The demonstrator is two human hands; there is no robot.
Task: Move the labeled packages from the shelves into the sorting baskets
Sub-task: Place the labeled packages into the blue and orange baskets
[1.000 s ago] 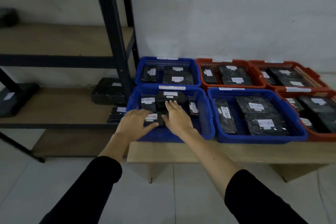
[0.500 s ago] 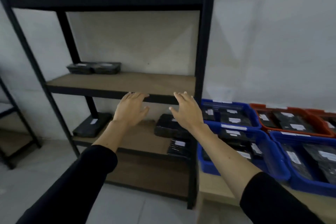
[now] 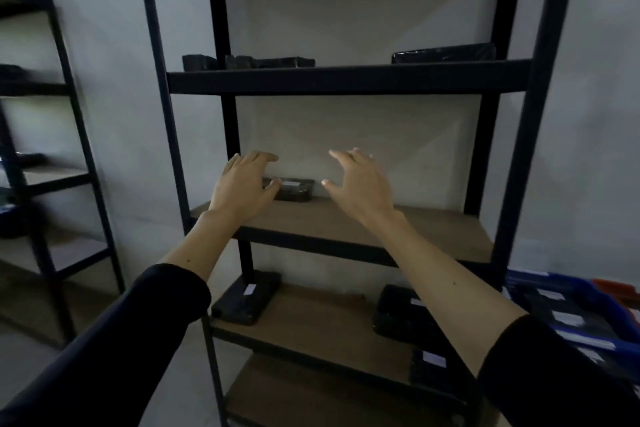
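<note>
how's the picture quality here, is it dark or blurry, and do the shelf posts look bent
Head view: dim and flat, no glare; the black packages nearly melt into shadow. Head view: soft blur on the side rack and the blue basket. Head view: wide-angle lens splays the shelf posts outward. Both hands, left hand and right hand, fairly sharp.

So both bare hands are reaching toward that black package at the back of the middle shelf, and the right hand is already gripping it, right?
Not quite. In the head view both hands do reach toward the black package on the middle shelf, but the right hand grips nothing: its fingers are spread, apart from the package. The left hand is the nearer one, its thumb at the package's left end.
</note>
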